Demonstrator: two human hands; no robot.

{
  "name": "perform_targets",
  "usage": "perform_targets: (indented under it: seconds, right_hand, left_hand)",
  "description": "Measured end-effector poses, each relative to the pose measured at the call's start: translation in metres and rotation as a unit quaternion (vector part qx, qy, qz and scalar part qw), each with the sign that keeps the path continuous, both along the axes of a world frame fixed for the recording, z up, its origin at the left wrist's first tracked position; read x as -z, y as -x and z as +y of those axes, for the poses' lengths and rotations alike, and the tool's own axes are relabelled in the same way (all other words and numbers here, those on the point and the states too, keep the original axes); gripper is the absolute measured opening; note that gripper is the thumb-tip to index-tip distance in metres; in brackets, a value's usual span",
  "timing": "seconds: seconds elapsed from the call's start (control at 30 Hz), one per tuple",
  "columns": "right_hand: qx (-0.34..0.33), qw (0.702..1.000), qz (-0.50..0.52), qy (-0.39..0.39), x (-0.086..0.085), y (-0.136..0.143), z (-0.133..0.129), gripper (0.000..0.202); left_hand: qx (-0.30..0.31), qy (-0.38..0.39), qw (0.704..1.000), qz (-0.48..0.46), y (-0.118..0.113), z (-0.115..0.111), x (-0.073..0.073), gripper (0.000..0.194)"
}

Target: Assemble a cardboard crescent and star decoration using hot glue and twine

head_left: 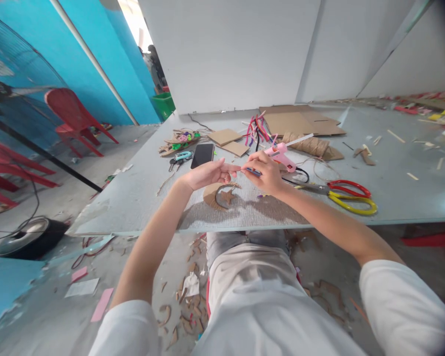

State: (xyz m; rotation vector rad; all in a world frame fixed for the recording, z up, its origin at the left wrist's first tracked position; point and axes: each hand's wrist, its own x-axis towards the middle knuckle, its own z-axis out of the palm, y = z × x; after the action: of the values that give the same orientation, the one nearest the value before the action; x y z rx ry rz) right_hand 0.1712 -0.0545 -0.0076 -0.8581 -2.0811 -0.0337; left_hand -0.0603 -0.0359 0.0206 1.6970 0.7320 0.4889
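Observation:
My left hand (212, 174) is turned palm up above the table, its index finger stretched toward the right hand and nothing visible in it. My right hand (267, 174) pinches a slim blue pen-like tool (252, 172), whose tip is at or close to that left fingertip; contact is hard to tell. Below the hands lie a brown cardboard crescent (212, 198) with a dark inner edge and a small cardboard star (227, 197) beside it. A pink glue gun (285, 157) rests just beyond my right hand. Scissors with red and yellow handles (352, 197) lie by my right forearm.
A phone (202, 155), teal clippers (183, 155) and a decorated cardboard piece (180, 141) are at left. Cardboard sheets (296, 119), coloured pipe cleaners (257, 129) and a twine roll (306, 144) lie behind. The table's near edge (244, 229) is close to my body.

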Motion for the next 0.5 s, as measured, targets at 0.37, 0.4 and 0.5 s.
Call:
perform_targets:
  seconds: [0.37,0.4,0.5]
  right_hand:
    - [-0.036,0.998,0.010,0.052,-0.0002,-0.0004,0.0028,0.019]
    - [-0.044,0.997,0.026,0.064,0.0000,0.0004,0.0029,0.019]
    - [-0.063,0.989,0.072,0.113,0.0014,0.0015,0.0059,0.019]
  left_hand:
    - [0.023,0.117,0.987,-0.108,-0.0006,0.0057,0.0072,0.058]
    - [0.022,0.114,0.987,-0.108,-0.0005,0.0055,0.0066,0.058]
    - [0.017,0.102,0.989,-0.106,0.0005,0.0059,0.0060,0.060]
